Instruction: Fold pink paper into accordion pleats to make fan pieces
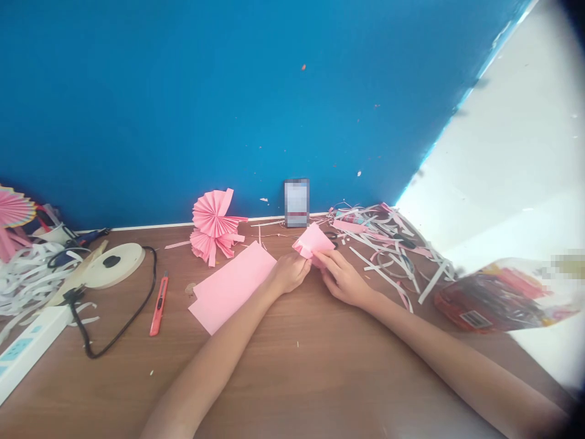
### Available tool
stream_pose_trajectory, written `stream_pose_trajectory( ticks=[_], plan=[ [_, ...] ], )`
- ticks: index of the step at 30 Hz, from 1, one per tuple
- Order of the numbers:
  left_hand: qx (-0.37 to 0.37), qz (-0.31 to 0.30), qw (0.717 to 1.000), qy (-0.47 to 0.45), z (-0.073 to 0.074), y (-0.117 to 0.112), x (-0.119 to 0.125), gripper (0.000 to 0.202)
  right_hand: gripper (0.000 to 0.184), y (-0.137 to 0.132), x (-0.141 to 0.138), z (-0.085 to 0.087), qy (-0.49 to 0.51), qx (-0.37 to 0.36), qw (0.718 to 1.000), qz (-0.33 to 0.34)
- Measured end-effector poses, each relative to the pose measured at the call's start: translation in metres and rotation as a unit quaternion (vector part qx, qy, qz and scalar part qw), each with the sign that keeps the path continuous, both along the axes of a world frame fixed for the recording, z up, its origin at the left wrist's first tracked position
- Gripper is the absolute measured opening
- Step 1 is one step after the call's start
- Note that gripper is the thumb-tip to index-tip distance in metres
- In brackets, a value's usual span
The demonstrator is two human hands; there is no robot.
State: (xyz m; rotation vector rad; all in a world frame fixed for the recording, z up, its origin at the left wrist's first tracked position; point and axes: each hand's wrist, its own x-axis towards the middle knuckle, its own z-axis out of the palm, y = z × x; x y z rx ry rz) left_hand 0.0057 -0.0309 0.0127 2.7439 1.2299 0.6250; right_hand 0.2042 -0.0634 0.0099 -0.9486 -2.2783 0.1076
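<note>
A pink sheet of paper (315, 238), partly folded, is held up between both hands above the middle of the table. My left hand (290, 272) is closed on its lower left edge, where small pleats show. The fingers of my right hand (343, 275) pinch its lower right edge. Flat pink sheets (237, 283) lie beside my left forearm, overlapping each other. Behind them, pleated pink paper fans (214, 219) rest near the blue wall.
On the left lie a red utility knife (159, 305), a round white plate with a black cord (114, 265), a power strip (31, 350) and white paper strips (31, 274). A phone (297, 203) leans on the wall. Paper scraps (393, 244) and a plastic bag (493, 296) sit right.
</note>
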Motion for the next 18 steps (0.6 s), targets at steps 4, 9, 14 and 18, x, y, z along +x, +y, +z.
stream_pose_trajectory(
  ticks=[4, 9, 14, 18],
  plan=[
    [0.031, 0.012, 0.999, 0.023, -0.002, -0.002, 0.001, 0.032, 0.056, -0.001, -0.001, 0.0, -0.02, 0.007, 1.0, 0.014],
    [0.109, 0.041, 0.993, -0.027, -0.005, -0.003, 0.006, 0.027, 0.058, -0.003, -0.003, -0.001, -0.024, -0.017, 0.999, 0.02],
    [0.179, 0.05, 0.979, -0.081, -0.003, -0.005, 0.006, 0.041, 0.035, 0.0, 0.001, -0.01, -0.031, 0.01, 0.999, 0.026],
    [0.205, 0.087, 0.974, -0.037, -0.006, -0.004, 0.005, 0.05, 0.026, 0.0, 0.009, -0.013, 0.108, 0.109, 0.987, -0.055]
  ],
)
